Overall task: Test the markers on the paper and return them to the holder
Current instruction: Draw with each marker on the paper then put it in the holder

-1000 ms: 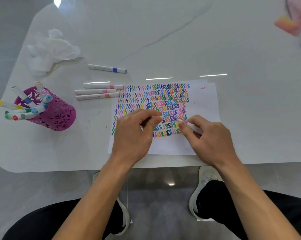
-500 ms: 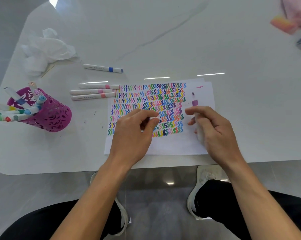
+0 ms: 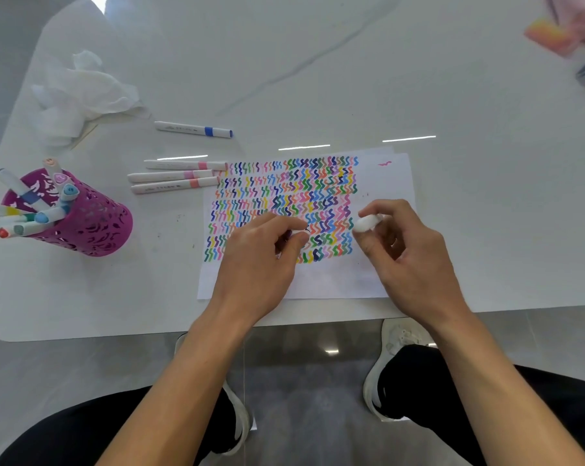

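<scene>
My right hand (image 3: 408,260) grips a white marker (image 3: 368,223) over the right part of the paper (image 3: 385,183). The marker's blunt white end points left and its tip is hidden in my fingers. My left hand (image 3: 257,264) rests on the paper and pinches a small white cap (image 3: 297,232) between thumb and forefinger. The sheet is covered with rows of coloured squiggles. At the left, a magenta holder (image 3: 92,227) has several markers leaning in it. Three pink-banded markers (image 3: 180,177) lie beside the paper's top left corner, and a blue-banded marker (image 3: 193,129) lies farther back.
Crumpled white tissue (image 3: 82,92) sits at the back left of the white table (image 3: 318,62). Blurred pink and orange things (image 3: 553,35) lie at the far right corner. The table's front edge runs just below my wrists, with my knees and shoes beneath it.
My right hand lifted the marker off the squiggles, held it tip-up with a purple tip showing, then turned it so its white end faces my left hand. My left hand barely moved.
</scene>
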The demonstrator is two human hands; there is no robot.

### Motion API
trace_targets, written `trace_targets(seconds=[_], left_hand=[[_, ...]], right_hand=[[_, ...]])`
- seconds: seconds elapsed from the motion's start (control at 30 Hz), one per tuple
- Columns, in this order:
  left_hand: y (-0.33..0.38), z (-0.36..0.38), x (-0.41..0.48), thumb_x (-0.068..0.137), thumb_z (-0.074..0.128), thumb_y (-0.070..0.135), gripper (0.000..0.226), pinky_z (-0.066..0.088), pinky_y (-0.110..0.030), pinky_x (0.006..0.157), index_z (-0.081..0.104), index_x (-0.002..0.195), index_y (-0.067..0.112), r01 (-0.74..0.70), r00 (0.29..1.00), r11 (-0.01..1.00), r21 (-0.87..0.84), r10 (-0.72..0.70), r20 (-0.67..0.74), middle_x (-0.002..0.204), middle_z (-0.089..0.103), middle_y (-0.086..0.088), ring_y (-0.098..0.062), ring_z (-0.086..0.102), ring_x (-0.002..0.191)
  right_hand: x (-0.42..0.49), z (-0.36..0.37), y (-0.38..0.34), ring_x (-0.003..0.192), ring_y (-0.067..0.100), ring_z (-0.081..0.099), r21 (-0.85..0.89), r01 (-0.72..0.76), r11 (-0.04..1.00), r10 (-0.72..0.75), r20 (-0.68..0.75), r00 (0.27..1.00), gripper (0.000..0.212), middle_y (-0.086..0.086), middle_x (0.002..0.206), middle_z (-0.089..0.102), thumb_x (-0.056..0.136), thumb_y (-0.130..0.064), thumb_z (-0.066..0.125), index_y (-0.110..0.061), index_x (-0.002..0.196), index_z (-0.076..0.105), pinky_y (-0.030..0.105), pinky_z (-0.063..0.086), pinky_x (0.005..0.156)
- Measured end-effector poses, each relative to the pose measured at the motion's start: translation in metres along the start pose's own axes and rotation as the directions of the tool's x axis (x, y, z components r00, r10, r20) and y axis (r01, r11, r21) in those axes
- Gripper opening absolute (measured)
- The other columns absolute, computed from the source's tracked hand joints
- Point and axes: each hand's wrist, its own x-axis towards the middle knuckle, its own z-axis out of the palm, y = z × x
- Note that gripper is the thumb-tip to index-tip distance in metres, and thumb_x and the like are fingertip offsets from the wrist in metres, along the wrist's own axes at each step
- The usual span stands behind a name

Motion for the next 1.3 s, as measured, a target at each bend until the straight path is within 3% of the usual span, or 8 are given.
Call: trace_targets(seconds=[0.2, 0.3, 0.43, 0.57, 0.67, 0.83, 1.0, 1.3], left_hand=[[0.002, -0.001, 0.001, 0.096, 0.068, 0.029, 0.017, 0.044, -0.004, 0.075, 0.077, 0.109, 0.024, 0.005, 1.000, 1.000, -0.004, -0.005, 0.008, 0.095, 0.069, 0.016, 0.004, 0.061, 0.082], [0.003, -0.002, 0.000, 0.097, 0.067, 0.028, 0.017, 0.042, -0.002, 0.074, 0.076, 0.109, 0.023, 0.004, 1.000, 1.000, 0.003, -0.004, 0.020, 0.097, 0.070, 0.013, 0.002, 0.061, 0.080], [0.001, -0.002, 0.000, 0.097, 0.067, 0.028, 0.019, 0.039, 0.000, 0.075, 0.075, 0.113, 0.024, 0.014, 0.999, 0.999, 0.029, -0.015, 0.039, 0.097, 0.066, 0.016, 0.004, 0.058, 0.078], [-0.001, 0.001, 0.000, 0.099, 0.064, 0.029, 0.024, 0.041, -0.015, 0.084, 0.071, 0.121, 0.025, 0.035, 0.997, 0.997, 0.069, -0.040, 0.065, 0.101, 0.061, 0.018, -0.001, 0.054, 0.084], [-0.001, 0.002, 0.000, 0.099, 0.063, 0.029, 0.024, 0.042, -0.017, 0.086, 0.070, 0.122, 0.025, 0.040, 0.997, 0.996, 0.080, -0.045, 0.067, 0.102, 0.060, 0.018, -0.002, 0.054, 0.087], [-0.002, 0.002, 0.001, 0.099, 0.063, 0.028, 0.021, 0.032, -0.002, 0.076, 0.072, 0.118, 0.024, 0.046, 0.995, 0.996, 0.081, -0.053, 0.082, 0.095, 0.057, 0.019, 0.000, 0.051, 0.080], [-0.003, 0.000, 0.000, 0.099, 0.063, 0.028, 0.020, 0.032, -0.001, 0.074, 0.072, 0.116, 0.024, 0.035, 0.996, 0.996, 0.082, -0.041, 0.079, 0.093, 0.056, 0.020, 0.011, 0.050, 0.080], [-0.003, 0.001, -0.001, 0.099, 0.064, 0.028, 0.020, 0.032, 0.000, 0.075, 0.072, 0.117, 0.024, 0.033, 0.997, 0.996, 0.089, -0.039, 0.070, 0.096, 0.057, 0.019, 0.000, 0.052, 0.082]], right_hand=[[0.000, 0.000, -0.004, 0.062, 0.010, 0.061, 0.120, -0.088, 0.989, 0.097, -0.068, 0.993, 0.022, -0.010, 0.070, 0.065, 0.098, -0.053, 0.059, -0.032, 0.092, 0.061, 0.018, 0.042, 0.056], [0.002, -0.001, -0.001, 0.057, 0.014, 0.061, 0.215, -0.139, 0.967, 0.155, -0.057, 0.986, 0.009, -0.003, 0.063, 0.066, 0.096, -0.042, 0.061, -0.033, 0.097, 0.061, 0.029, 0.047, 0.056], [0.002, 0.000, 0.001, 0.051, 0.013, 0.061, 0.260, -0.162, 0.952, 0.186, -0.069, 0.980, 0.020, 0.003, 0.064, 0.069, 0.087, -0.037, 0.071, -0.031, 0.091, 0.053, 0.024, 0.048, 0.048], [0.001, 0.002, 0.004, 0.048, 0.013, 0.063, 0.283, -0.173, 0.944, 0.210, -0.108, 0.972, 0.021, 0.003, 0.064, 0.070, 0.082, -0.043, 0.071, -0.037, 0.080, 0.051, 0.022, 0.047, 0.043], [0.001, 0.003, 0.006, 0.045, 0.022, 0.063, 0.310, -0.178, 0.934, 0.219, -0.100, 0.971, 0.022, 0.006, 0.065, 0.071, 0.083, -0.042, 0.072, -0.036, 0.079, 0.050, 0.025, 0.047, 0.042], [0.001, 0.004, 0.008, 0.046, 0.027, 0.065, 0.290, -0.195, 0.937, 0.231, -0.096, 0.968, 0.025, 0.008, 0.066, 0.072, 0.084, -0.043, 0.073, -0.034, 0.079, 0.050, 0.027, 0.049, 0.043], [0.002, 0.007, 0.010, 0.046, 0.024, 0.066, 0.222, -0.213, 0.951, 0.239, -0.097, 0.966, 0.028, 0.006, 0.065, 0.071, 0.084, -0.042, 0.073, -0.032, 0.078, 0.048, 0.028, 0.050, 0.044], [0.001, 0.007, 0.010, 0.049, 0.021, 0.068, 0.200, -0.217, 0.956, 0.238, -0.090, 0.967, 0.029, 0.007, 0.063, 0.071, 0.083, -0.036, 0.076, -0.029, 0.076, 0.048, 0.029, 0.051, 0.044]])
